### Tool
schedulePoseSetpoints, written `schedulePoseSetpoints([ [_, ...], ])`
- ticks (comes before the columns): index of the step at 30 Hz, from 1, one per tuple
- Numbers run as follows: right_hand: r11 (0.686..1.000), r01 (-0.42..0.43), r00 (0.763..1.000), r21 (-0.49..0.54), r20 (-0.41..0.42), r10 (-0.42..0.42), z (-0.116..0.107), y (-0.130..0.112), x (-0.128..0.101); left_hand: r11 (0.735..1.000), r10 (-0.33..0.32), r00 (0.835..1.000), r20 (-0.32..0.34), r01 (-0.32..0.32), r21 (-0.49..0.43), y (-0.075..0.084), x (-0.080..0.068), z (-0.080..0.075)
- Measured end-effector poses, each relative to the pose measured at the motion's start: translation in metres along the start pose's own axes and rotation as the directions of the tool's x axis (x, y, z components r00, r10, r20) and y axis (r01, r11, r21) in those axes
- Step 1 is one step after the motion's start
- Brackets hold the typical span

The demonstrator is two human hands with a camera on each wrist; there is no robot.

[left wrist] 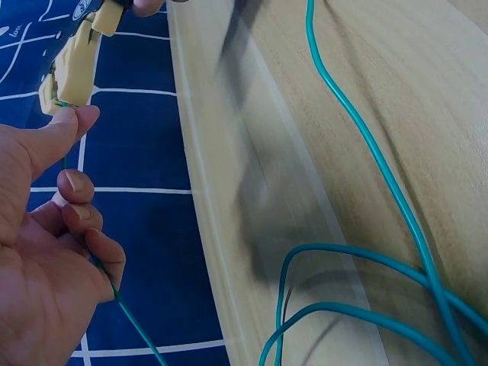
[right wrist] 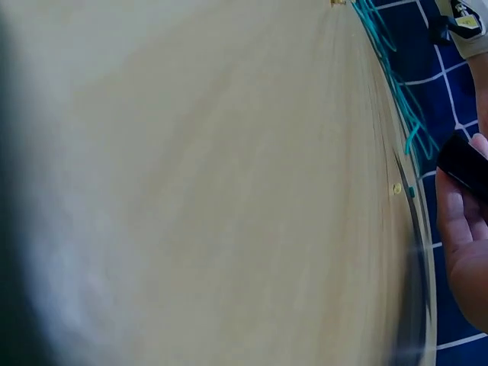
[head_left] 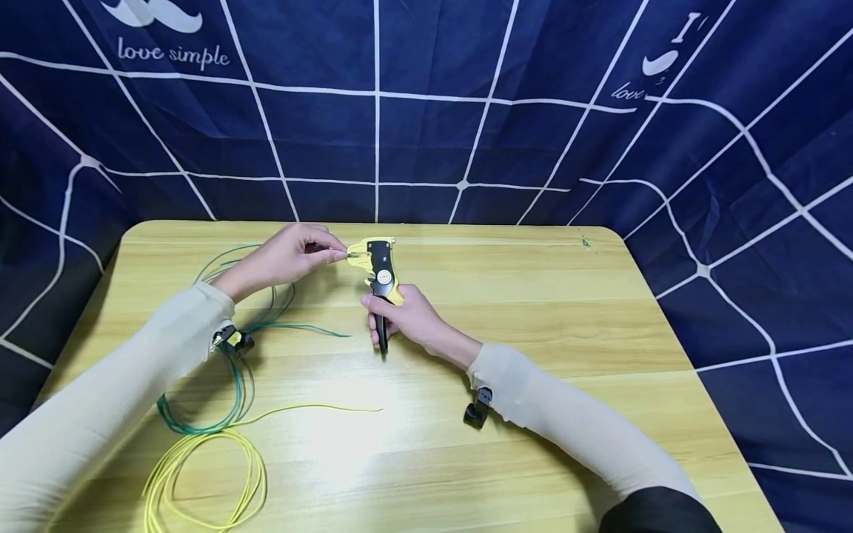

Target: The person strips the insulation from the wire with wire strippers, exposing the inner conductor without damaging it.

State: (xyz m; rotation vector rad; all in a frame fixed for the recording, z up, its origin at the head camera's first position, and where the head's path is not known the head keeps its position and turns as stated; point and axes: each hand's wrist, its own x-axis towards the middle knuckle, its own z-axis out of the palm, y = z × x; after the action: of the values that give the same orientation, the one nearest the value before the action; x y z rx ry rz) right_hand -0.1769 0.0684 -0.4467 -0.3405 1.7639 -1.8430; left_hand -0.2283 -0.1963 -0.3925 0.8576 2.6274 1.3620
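Observation:
My right hand [head_left: 415, 320] grips the black handles of a yellow and black wire stripper [head_left: 382, 260], its head pointing left. The black handle [right wrist: 462, 166] also shows in my right hand at the edge of the right wrist view. Thumb and forefinger of my left hand [head_left: 286, 250] pinch a green wire [left wrist: 136, 324] right at the stripper's yellow jaws, where the wire's tip goes in. Below the pinch, that wire runs past the curled lower fingers in the left wrist view. More loops of green wire [head_left: 238, 396] lie on the table under my left forearm.
A coil of yellow wire [head_left: 258, 474] lies at the table's front left, with one end stretching right. Small green scraps [head_left: 586, 242] sit near the back right corner. Dark blue cloth [head_left: 426, 141] with white lines hangs behind the wooden table [head_left: 533, 311].

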Motion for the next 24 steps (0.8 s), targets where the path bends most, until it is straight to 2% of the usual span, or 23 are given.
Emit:
schedulePoseSetpoints([
  [13,0.999,0.023,0.999,-0.022,-0.044,-0.024,0.0025,0.001,0.0024,1.0,-0.014,1.0,-0.005,0.014,-0.011,-0.0008,0.0012,-0.0001],
  [24,1.0,-0.013,0.999,-0.014,-0.045,0.012,0.0031,-0.0005,0.0016,0.999,0.005,1.0,0.025,-0.004,-0.048,0.0013,0.0018,-0.0002],
])
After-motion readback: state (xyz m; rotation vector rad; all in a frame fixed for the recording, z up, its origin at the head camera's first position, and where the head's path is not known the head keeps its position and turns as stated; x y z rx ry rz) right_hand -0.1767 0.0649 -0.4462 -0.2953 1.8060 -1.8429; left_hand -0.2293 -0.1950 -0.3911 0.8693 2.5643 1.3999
